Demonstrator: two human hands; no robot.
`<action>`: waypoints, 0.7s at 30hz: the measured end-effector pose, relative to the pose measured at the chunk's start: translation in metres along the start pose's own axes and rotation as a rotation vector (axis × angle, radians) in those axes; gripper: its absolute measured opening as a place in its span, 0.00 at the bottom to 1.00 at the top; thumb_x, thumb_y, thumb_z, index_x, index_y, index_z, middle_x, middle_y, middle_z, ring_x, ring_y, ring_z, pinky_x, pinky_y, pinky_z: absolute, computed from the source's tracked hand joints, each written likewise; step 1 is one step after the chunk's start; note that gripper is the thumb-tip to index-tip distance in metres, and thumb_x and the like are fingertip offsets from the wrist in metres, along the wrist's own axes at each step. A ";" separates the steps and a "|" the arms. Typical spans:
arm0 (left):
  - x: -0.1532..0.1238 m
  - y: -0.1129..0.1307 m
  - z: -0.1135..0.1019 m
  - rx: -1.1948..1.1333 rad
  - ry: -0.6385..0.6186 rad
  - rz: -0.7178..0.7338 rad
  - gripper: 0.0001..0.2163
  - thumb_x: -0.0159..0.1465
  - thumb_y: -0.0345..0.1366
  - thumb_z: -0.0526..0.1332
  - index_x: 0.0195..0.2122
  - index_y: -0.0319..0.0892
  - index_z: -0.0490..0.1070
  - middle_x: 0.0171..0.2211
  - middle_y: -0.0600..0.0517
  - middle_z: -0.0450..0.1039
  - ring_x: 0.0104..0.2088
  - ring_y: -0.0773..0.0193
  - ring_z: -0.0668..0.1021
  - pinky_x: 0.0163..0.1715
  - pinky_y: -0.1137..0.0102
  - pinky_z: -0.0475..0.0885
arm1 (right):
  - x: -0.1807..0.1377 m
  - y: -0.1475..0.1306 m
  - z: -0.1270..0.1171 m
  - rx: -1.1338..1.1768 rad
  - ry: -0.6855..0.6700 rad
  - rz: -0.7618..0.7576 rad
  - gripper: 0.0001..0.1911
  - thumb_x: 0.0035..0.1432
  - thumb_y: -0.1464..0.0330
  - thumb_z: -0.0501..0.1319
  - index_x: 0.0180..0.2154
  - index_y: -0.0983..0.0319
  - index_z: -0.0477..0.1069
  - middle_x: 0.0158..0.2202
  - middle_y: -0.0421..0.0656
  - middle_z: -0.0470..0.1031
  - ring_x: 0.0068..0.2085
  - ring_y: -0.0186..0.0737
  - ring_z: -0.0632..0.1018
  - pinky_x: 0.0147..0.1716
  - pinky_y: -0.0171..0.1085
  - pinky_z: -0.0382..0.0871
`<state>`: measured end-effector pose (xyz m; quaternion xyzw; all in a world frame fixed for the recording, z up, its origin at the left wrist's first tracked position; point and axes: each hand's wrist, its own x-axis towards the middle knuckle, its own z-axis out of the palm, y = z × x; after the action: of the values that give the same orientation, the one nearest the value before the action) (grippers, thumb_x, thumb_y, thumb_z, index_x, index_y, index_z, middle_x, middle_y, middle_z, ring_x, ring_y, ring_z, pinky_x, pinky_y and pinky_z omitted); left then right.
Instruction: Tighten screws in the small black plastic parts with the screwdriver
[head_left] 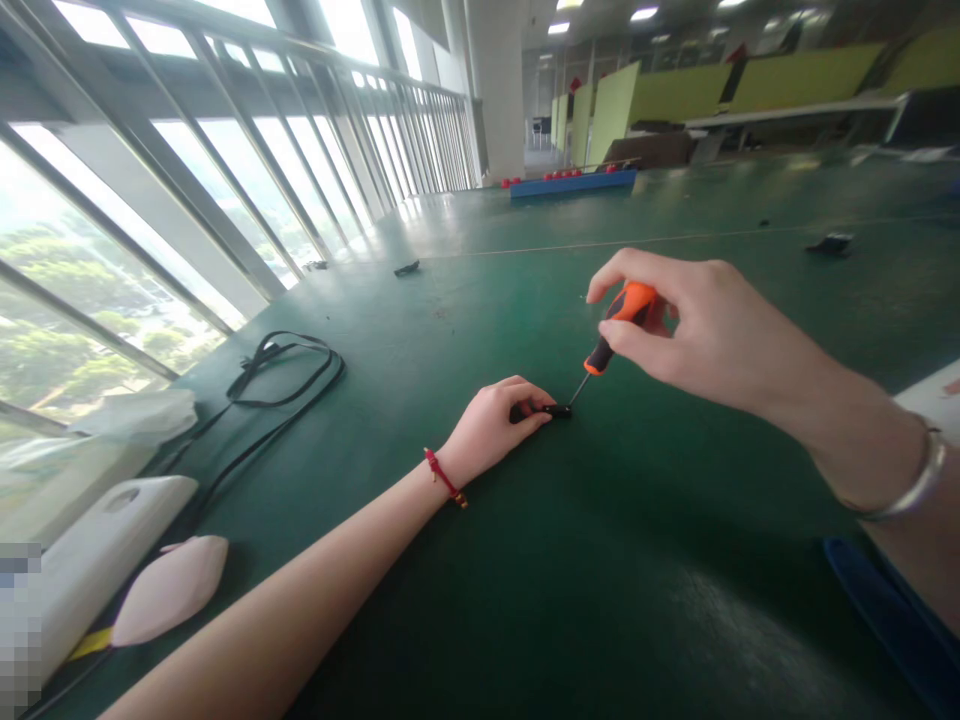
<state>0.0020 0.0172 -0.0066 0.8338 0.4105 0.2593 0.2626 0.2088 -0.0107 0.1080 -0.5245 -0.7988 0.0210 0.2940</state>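
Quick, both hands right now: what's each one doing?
Left hand: closed, pinning a small black part on the green table.
Right hand: closed around an orange-handled screwdriver, tip at the part.

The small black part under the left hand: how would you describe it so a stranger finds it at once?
On the wide green table, near its middle, the left hand pins a small black part flat. The right hand holds an orange-handled screwdriver whose tip meets its right end. No other black scrap here is touched by tool and fingers.

Two hands (491,425), one screwdriver (619,325), one small black part (544,410), one black cable (285,385).
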 end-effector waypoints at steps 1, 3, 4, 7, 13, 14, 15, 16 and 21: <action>0.000 0.000 0.000 -0.001 0.000 0.000 0.08 0.61 0.32 0.60 0.39 0.41 0.76 0.36 0.52 0.72 0.32 0.67 0.73 0.34 0.72 0.69 | 0.000 0.000 0.000 -0.008 -0.003 0.002 0.10 0.55 0.59 0.57 0.30 0.58 0.70 0.19 0.37 0.66 0.20 0.31 0.63 0.21 0.35 0.52; 0.000 0.001 0.000 0.000 0.003 0.000 0.08 0.61 0.32 0.60 0.39 0.41 0.76 0.36 0.52 0.72 0.32 0.67 0.73 0.34 0.72 0.69 | 0.000 0.000 0.000 -0.010 0.001 0.009 0.15 0.57 0.58 0.55 0.25 0.59 0.70 0.18 0.38 0.64 0.19 0.31 0.61 0.20 0.35 0.51; 0.000 0.001 0.000 0.001 0.003 0.002 0.08 0.61 0.32 0.60 0.39 0.42 0.76 0.36 0.52 0.73 0.32 0.67 0.73 0.34 0.72 0.69 | 0.000 0.000 0.000 -0.001 0.006 0.005 0.11 0.56 0.60 0.56 0.28 0.58 0.70 0.18 0.37 0.65 0.19 0.31 0.62 0.21 0.35 0.52; 0.000 0.002 -0.001 0.008 0.002 0.002 0.08 0.60 0.32 0.60 0.39 0.42 0.76 0.36 0.52 0.73 0.32 0.67 0.73 0.35 0.72 0.69 | 0.001 0.001 0.000 0.012 0.010 -0.013 0.13 0.50 0.65 0.60 0.40 0.56 0.69 0.22 0.36 0.68 0.21 0.33 0.66 0.22 0.34 0.55; 0.001 0.001 0.000 0.008 0.003 -0.003 0.08 0.60 0.32 0.60 0.39 0.41 0.77 0.36 0.52 0.73 0.32 0.67 0.73 0.35 0.72 0.69 | 0.000 0.001 0.000 -0.034 -0.020 0.028 0.09 0.53 0.61 0.57 0.35 0.57 0.71 0.19 0.36 0.67 0.20 0.32 0.64 0.21 0.35 0.53; 0.001 0.001 0.000 0.007 0.003 -0.002 0.08 0.60 0.32 0.60 0.39 0.42 0.77 0.36 0.52 0.73 0.32 0.67 0.73 0.35 0.72 0.69 | 0.000 0.001 0.000 -0.023 -0.013 0.023 0.12 0.51 0.63 0.59 0.39 0.57 0.70 0.20 0.36 0.68 0.20 0.33 0.65 0.21 0.34 0.53; 0.000 0.001 0.000 0.006 0.003 -0.001 0.08 0.60 0.32 0.60 0.39 0.42 0.76 0.36 0.52 0.73 0.32 0.67 0.73 0.35 0.72 0.69 | 0.000 0.001 0.000 -0.012 -0.011 0.019 0.15 0.49 0.64 0.60 0.42 0.56 0.69 0.21 0.35 0.69 0.20 0.33 0.65 0.21 0.34 0.54; 0.000 0.001 0.000 0.005 0.004 0.000 0.08 0.60 0.32 0.60 0.39 0.42 0.76 0.36 0.52 0.73 0.32 0.67 0.73 0.35 0.72 0.70 | 0.000 0.002 0.001 -0.006 -0.012 0.019 0.15 0.49 0.63 0.60 0.41 0.56 0.69 0.21 0.35 0.69 0.20 0.33 0.66 0.21 0.34 0.54; 0.000 0.001 0.000 0.002 0.005 -0.003 0.08 0.60 0.32 0.60 0.39 0.42 0.77 0.36 0.52 0.73 0.32 0.67 0.74 0.35 0.72 0.70 | 0.001 0.002 0.002 -0.005 -0.013 0.017 0.08 0.53 0.61 0.57 0.33 0.57 0.70 0.20 0.36 0.67 0.20 0.32 0.64 0.21 0.35 0.54</action>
<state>0.0027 0.0165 -0.0056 0.8329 0.4128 0.2603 0.2610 0.2091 -0.0085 0.1057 -0.5317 -0.7962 0.0249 0.2875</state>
